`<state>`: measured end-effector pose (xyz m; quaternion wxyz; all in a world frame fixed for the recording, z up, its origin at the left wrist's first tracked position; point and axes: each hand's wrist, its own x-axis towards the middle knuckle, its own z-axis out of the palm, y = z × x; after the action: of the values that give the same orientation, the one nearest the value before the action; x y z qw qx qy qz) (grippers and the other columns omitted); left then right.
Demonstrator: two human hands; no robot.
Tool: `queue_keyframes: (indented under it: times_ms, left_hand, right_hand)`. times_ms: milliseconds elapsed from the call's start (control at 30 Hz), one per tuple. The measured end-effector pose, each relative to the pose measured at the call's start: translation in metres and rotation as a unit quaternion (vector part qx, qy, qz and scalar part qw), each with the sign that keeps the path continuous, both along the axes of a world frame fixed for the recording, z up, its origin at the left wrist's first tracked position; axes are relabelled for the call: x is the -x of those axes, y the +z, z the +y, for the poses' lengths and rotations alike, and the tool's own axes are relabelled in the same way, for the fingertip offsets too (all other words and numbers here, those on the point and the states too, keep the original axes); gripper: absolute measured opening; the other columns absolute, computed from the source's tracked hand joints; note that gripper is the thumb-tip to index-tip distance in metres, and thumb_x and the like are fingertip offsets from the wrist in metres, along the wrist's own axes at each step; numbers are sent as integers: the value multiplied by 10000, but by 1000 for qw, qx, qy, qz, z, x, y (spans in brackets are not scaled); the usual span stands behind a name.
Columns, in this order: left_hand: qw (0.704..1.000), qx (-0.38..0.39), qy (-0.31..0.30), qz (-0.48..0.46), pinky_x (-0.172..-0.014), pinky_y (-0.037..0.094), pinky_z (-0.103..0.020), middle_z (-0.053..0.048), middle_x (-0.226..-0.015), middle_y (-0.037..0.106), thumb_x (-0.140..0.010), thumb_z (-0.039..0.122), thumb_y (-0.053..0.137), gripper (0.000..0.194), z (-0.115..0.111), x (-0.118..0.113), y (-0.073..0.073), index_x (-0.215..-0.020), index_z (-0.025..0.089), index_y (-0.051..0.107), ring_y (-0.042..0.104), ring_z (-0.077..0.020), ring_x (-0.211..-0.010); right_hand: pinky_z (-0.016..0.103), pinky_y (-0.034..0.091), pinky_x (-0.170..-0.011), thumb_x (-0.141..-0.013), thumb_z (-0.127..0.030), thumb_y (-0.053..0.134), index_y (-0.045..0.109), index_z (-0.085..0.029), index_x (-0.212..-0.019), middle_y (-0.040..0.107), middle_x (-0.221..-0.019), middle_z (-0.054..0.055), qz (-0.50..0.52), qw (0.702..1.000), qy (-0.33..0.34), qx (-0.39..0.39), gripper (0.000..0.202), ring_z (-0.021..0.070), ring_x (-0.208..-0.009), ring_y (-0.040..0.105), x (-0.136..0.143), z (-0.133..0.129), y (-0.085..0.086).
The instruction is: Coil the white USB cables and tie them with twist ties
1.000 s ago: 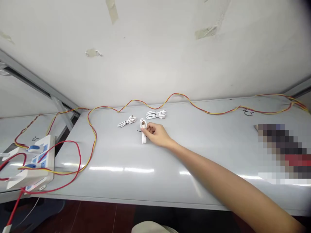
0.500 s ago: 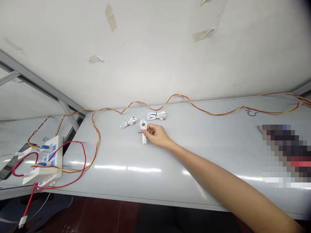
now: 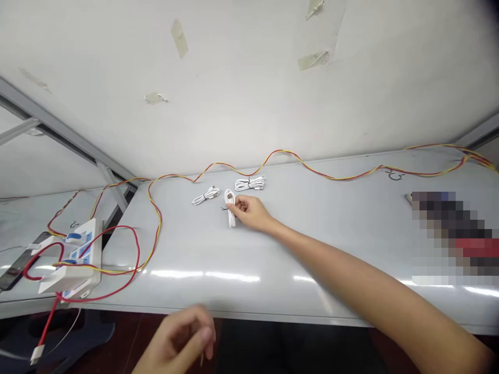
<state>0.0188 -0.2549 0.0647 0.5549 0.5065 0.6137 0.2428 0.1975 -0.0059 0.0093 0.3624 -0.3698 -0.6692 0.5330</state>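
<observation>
My right hand [image 3: 251, 210] pinches a white USB cable [image 3: 231, 219], coiled and bound with a black twist tie, between thumb and fingers on the grey table. The cable's metal plug points up toward the wall. Just left of it lies a second coiled white cable [image 3: 206, 196], also tied in black. Behind my right hand rests a thicker white cable bundle [image 3: 249, 184] with a black tie. My left hand [image 3: 179, 340] is at the table's front edge, slightly blurred, its fingers loosely curled and the thumb apart; I see nothing held in it.
A white and blue power strip [image 3: 83, 254] with plugged-in chargers and a red cable [image 3: 136, 244] sits at the left, beside a dark phone [image 3: 23, 267]. A twisted red-yellow wire [image 3: 296, 156] runs along the wall. At the right lies a pixelated object [image 3: 448, 223].
My left hand has come into view at the bottom, near the table's front edge. My right hand keeps its pinch on the cable in about the same spot. The view has shifted slightly.
</observation>
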Motion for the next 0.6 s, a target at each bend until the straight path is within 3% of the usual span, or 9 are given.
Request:
queue_keyframes:
  times_ms: [67, 133, 200, 267, 333, 400, 600]
  left_hand:
    - [987, -130, 79, 47, -650, 489, -294, -26, -704, 618, -926, 514, 603, 356, 60, -6, 11, -741, 212, 630, 578, -151, -664]
    - [951, -253, 159, 75, -619, 469, -272, -15, -756, 618, -891, 525, 652, 306, 127, -15, 10, -922, 221, 648, 577, -141, -667]
    - [922, -332, 187, 69, -594, 454, -256, -17, -801, 612, -900, 547, 631, 355, 185, -23, -3, -1002, 206, 628, 566, -123, -655]
    - [917, -361, 165, 35, -599, 464, -252, -30, -882, 616, -935, 558, 570, 386, 225, -26, -23, -1056, 193, 603, 576, -111, -669]
    - [909, -392, 140, -1, -573, 468, -252, -35, -918, 606, -940, 583, 542, 420, 243, -23, -42, -1078, 189, 582, 579, -102, -646]
    - [910, -399, 112, -22, -555, 468, -244, -38, -956, 597, -899, 573, 621, 436, 245, -18, -53, -1102, 191, 570, 590, -96, -649]
    - [933, -334, 76, -112, -472, 455, -255, -24, -932, 575, -836, 561, 701, 464, 234, -10, -53, -1061, 188, 539, 586, -90, -547]
  right_hand:
    - [247, 363, -557, -870, -563, 611, 504, -197, -679, 518, -620, -24, 18, 1000, 2, 15, 427, 114, -580, 487, 0, 1, -2]
    - [258, 394, -561, -876, -586, 603, 493, -205, -700, 536, -621, -20, 50, 998, 2, 40, 434, 124, -575, 517, 1, 3, -4]
    - [271, 416, -560, -876, -606, 599, 488, -212, -727, 545, -618, -19, 80, 995, -1, 61, 435, 133, -566, 529, 1, 4, -5]
    - [276, 419, -547, -875, -614, 596, 487, -216, -743, 532, -602, -23, 92, 993, -11, 68, 433, 137, -553, 525, 1, 4, -4]
    - [276, 407, -534, -866, -609, 606, 487, -216, -743, 520, -591, -27, 84, 994, -23, 65, 428, 134, -538, 513, 1, 4, -1]
    - [276, 399, -528, -857, -609, 616, 493, -214, -745, 524, -597, -26, 78, 995, -26, 57, 428, 128, -530, 503, 1, 4, 1]
    - [285, 431, -530, -865, -648, 581, 477, -220, -776, 549, -651, -20, 80, 996, -27, 43, 449, 136, -535, 543, 1, 6, -3]
